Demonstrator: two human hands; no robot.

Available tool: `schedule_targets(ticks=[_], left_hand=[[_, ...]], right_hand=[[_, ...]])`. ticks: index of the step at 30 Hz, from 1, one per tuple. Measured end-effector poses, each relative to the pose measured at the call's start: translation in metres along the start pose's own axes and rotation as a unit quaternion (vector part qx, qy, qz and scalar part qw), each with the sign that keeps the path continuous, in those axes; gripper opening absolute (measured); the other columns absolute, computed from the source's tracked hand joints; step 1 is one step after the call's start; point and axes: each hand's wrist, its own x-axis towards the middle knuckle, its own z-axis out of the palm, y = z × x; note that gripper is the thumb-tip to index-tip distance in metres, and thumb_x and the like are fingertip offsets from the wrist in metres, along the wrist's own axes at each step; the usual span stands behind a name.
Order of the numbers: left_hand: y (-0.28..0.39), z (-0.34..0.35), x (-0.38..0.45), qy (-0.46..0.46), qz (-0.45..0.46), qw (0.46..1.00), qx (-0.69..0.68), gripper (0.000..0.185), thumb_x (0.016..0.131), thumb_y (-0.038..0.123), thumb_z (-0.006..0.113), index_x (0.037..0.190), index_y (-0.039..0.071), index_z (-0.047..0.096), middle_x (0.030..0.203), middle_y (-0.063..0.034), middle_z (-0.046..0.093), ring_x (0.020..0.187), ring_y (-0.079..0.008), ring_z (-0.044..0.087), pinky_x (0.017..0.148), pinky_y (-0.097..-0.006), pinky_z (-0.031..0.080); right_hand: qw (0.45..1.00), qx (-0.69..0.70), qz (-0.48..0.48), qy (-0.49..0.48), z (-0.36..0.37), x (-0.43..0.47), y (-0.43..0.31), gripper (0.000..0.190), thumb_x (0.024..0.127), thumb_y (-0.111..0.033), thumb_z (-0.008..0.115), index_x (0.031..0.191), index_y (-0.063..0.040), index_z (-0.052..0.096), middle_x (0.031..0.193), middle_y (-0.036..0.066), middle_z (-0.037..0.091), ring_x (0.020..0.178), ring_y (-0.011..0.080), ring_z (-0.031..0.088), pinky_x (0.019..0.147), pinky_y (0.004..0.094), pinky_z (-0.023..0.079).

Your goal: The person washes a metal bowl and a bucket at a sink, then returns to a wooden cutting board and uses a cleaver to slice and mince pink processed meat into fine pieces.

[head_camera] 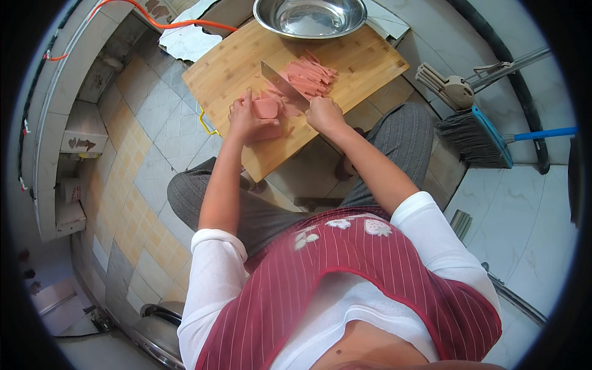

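My right hand [325, 114] grips the handle of a broad kitchen cleaver [284, 85], whose blade slants up and left over the board. Fingers spread, my left hand [247, 118] rests on a block of pink luncheon meat [266, 108] at the board's left part. Thin loose slices of the meat [289, 108] lie between the block and the blade. Beyond the blade is a heap of cut meat strips [312, 76]. All of it lies on a wooden cutting board [365, 64]. The cleaver's lower edge is partly hidden, so I cannot tell whether it touches the meat.
A stainless steel bowl [312, 18] stands on the board's far edge. An orange hose [185, 23] runs behind on the left. At the right, a broom [481, 136] and a mop head [444, 85] lean by the tiled wall. A yellow handle [206, 122] juts out below the board's left side.
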Motion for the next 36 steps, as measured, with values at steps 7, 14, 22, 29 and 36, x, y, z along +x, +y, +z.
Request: schedule_targets(ticks=[7,14,22,29,36], left_hand=[[-0.067,0.03,0.042,0.031,-0.159,0.967,-0.195,0.07,0.072,0.042,0.077,0.12,-0.004,0.055,0.103,-0.0168,0.065,0.09,-0.0228,0.063,0.077,-0.0308,0.051],[-0.024,0.01,0.044,-0.109,-0.049,0.924,-0.363,0.045,0.081,0.022,0.072,0.117,-0.001,0.059,0.1,-0.01,0.067,0.086,-0.0149,0.062,0.077,-0.0288,0.05],[0.004,-0.003,0.023,0.106,0.031,0.991,-0.073,0.037,0.079,0.02,0.072,0.111,0.005,0.062,0.102,-0.0128,0.063,0.095,-0.0304,0.06,0.083,-0.0392,0.047],[0.04,0.012,-0.042,0.178,0.114,0.976,-0.042,0.023,0.071,0.011,0.066,0.093,0.01,0.06,0.1,-0.0134,0.057,0.093,-0.0346,0.054,0.077,-0.0437,0.046],[0.033,0.018,-0.036,0.176,0.114,0.977,-0.041,0.023,0.072,0.014,0.066,0.094,0.012,0.059,0.103,-0.0085,0.057,0.098,-0.0315,0.053,0.075,-0.0434,0.045]], right_hand=[[0.999,-0.027,-0.036,-0.004,0.0,-0.003,-0.002,0.016,0.073,-0.009,0.058,0.081,0.002,0.068,0.084,0.022,0.067,0.084,0.0371,0.066,0.074,0.0445,0.053],[1.0,-0.002,0.002,0.006,-0.007,-0.01,0.012,0.017,0.073,-0.008,0.057,0.082,0.001,0.068,0.084,0.021,0.067,0.083,0.0369,0.066,0.073,0.0448,0.052],[1.0,0.022,-0.014,-0.001,-0.022,-0.016,0.0,0.019,0.076,-0.013,0.061,0.079,0.005,0.066,0.082,0.027,0.064,0.082,0.0416,0.064,0.076,0.0472,0.051],[0.996,-0.058,-0.063,0.03,-0.013,-0.005,-0.011,0.016,0.072,-0.011,0.062,0.08,0.001,0.069,0.08,0.023,0.066,0.078,0.038,0.066,0.068,0.0448,0.054],[0.991,-0.107,-0.074,0.024,0.015,0.021,-0.015,0.015,0.072,-0.01,0.061,0.079,0.0,0.068,0.08,0.023,0.066,0.079,0.037,0.067,0.069,0.0449,0.054]])
